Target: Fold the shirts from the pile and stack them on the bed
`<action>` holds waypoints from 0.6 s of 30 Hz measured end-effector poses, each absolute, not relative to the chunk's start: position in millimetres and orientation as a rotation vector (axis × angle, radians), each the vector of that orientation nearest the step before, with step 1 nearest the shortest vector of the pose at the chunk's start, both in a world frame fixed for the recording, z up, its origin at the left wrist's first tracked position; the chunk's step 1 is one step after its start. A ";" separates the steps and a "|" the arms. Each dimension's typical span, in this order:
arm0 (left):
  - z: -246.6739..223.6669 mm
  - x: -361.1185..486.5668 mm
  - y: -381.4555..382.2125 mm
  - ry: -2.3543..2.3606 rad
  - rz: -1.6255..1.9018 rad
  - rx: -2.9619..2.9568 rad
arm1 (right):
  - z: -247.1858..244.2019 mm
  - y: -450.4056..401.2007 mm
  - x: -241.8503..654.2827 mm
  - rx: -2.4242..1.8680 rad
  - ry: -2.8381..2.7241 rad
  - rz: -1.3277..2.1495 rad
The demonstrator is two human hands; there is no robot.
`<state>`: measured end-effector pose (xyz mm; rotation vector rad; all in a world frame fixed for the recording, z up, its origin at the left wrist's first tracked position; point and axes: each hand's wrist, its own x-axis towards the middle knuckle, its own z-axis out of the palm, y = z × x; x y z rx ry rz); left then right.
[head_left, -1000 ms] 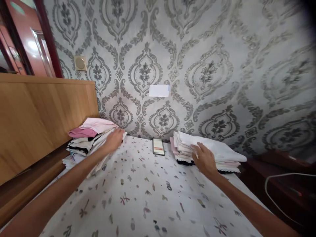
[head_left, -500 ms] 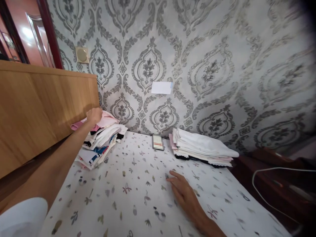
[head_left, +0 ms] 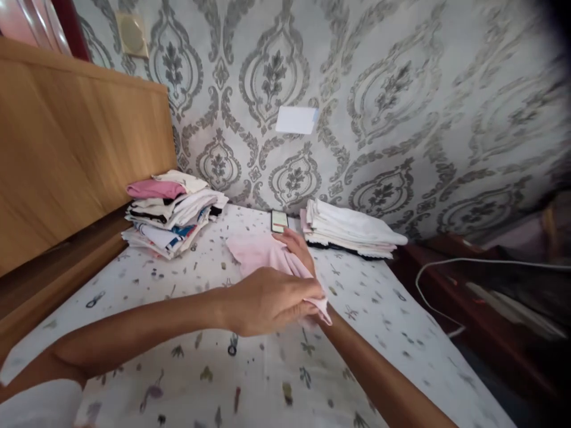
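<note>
My left hand [head_left: 276,302] reaches across the middle of the bed, closed on one end of a pale pink cloth garment [head_left: 263,251]. The rest of the garment trails away to the left above the printed sheet [head_left: 191,380]. My right hand [head_left: 298,245] is behind the garment and crossed under my left hand. Its visible fingers are stretched out, while the cloth covers part of the palm. At the left, a stack of folded clothes [head_left: 178,214] has a darker pink piece [head_left: 156,189] on top.
Against the wall at right lies a neat pile of folded white clothes [head_left: 352,226]. A phone [head_left: 279,221] rests between the piles. The wooden panel [head_left: 84,148] bounds the left side. A white cable [head_left: 468,260] hangs beyond the bed's right edge.
My left hand has come from the left stack to the middle, bringing the pale pink garment. My right hand has moved forward, behind the cloth. The view has tilted down.
</note>
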<state>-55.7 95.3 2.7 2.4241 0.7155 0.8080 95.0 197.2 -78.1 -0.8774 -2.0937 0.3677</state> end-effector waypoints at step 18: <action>25.4 -78.0 65.0 0.729 0.981 1.566 | -61.5 192.0 232.6 -1.377 -1.542 0.393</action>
